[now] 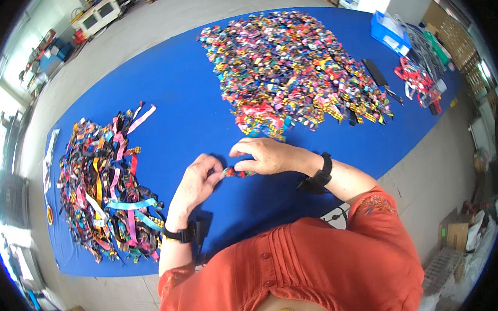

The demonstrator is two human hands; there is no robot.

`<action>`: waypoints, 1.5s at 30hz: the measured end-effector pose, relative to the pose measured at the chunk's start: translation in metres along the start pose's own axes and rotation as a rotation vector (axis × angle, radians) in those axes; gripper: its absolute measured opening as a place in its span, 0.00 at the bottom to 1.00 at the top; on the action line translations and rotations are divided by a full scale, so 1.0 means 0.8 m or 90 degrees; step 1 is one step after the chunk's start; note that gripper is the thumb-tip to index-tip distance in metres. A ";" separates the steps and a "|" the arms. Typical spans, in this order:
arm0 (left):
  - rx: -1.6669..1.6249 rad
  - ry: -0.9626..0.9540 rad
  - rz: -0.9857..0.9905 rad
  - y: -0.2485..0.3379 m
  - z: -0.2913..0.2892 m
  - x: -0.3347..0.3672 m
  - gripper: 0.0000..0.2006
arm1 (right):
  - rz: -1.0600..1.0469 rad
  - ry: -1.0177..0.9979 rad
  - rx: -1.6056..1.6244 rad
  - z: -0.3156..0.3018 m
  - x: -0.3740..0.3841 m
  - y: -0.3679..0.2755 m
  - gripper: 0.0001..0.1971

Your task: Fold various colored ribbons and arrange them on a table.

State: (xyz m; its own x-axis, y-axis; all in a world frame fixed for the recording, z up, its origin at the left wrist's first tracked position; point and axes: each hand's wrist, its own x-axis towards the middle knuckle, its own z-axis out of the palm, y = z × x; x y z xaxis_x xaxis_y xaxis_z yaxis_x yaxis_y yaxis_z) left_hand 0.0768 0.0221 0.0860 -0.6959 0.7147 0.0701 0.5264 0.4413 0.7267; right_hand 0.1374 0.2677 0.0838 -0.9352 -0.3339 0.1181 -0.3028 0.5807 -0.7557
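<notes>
My left hand (pixel 197 179) is closed, its thumb and fingertips pinching one end of a short multicoloured ribbon strip (pixel 229 171) with red and green in it. The same strip runs under my right hand (pixel 269 155), whose curled fingers hold its other part; the right palm hides much of it. Both hands are above the blue tabletop, close to my body. Beyond them lies a wide, dense spread of small folded ribbon pieces (pixel 283 63) in many colours. A heap of loose, longer ribbon strips (pixel 110 185) is to the left of my left hand.
A blue plastic bin (pixel 390 34) stands at the far right of the blue table (pixel 160 75). Near it lie a flat black object (pixel 375 72) and a bundle of red and white straps (pixel 415 79). Cardboard boxes (pixel 454 229) are on the floor at right.
</notes>
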 end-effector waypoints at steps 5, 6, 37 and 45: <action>-0.171 0.065 0.051 -0.039 -0.006 0.023 0.06 | 0.058 -0.114 0.247 0.031 0.057 0.026 0.14; -0.306 0.020 -0.059 -0.046 -0.009 0.025 0.05 | 0.038 -0.112 0.327 0.035 0.063 0.032 0.13; -0.731 0.092 -0.147 -0.117 -0.007 0.023 0.10 | 0.172 -0.187 0.834 0.082 0.136 0.042 0.27; -0.775 0.057 -0.127 -0.130 0.002 0.029 0.13 | 0.150 -0.140 0.812 0.086 0.134 0.029 0.26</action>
State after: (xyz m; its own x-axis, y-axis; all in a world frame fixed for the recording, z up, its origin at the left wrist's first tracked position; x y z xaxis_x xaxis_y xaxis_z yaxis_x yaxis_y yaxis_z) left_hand 0.0068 -0.0059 0.0111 -0.7681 0.6319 -0.1034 -0.3567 -0.2882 0.8886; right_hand 0.0431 0.1947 0.0349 -0.8555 -0.5049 -0.1150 0.3610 -0.4223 -0.8315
